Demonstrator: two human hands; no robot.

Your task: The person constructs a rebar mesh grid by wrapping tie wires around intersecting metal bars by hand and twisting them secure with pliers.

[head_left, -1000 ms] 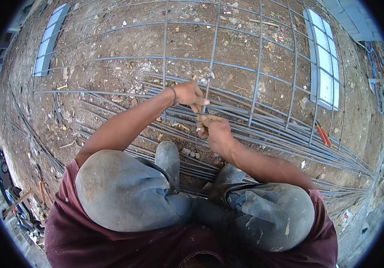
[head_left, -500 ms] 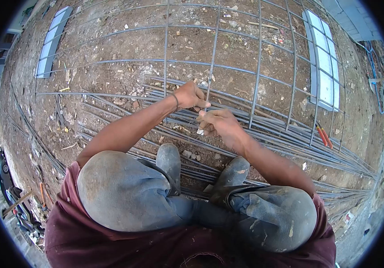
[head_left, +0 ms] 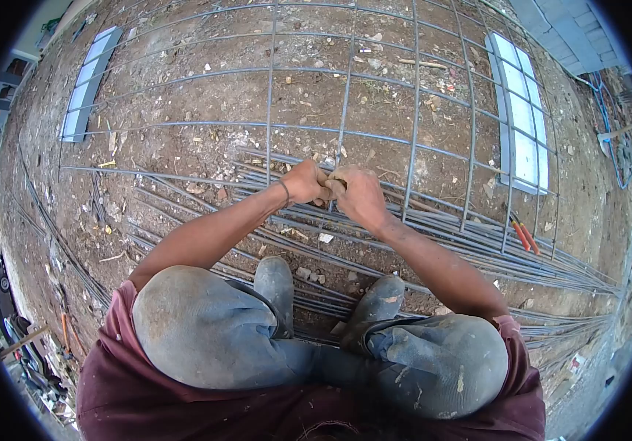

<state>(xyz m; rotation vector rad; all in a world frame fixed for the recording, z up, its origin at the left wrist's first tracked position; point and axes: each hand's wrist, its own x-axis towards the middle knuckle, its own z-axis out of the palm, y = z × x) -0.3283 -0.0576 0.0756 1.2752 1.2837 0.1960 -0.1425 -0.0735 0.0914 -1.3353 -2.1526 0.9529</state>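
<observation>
My left hand [head_left: 305,183] and my right hand [head_left: 360,195] meet over the near edge of a rebar grid [head_left: 342,109], at the lower end of one lengthwise bar. The fingers of both are pinched together, their tips touching or nearly so. Whatever lies between them is too small or too covered to make out. Beneath my hands a bundle of loose steel bars [head_left: 433,224] runs across the soil. My rubber boots [head_left: 274,288] stand on the ground close to these bars.
Pale blocks prop the grid at left [head_left: 91,84] and right [head_left: 520,110]. Pliers with red-orange handles [head_left: 525,237] lie by the bars on the right. Another orange-handled tool [head_left: 66,332] is at left. A block wall [head_left: 567,33] stands at the upper right.
My right hand has moved up and turned, closing against my left hand. The view has shifted slightly, so the grid sits lower in the frame.
</observation>
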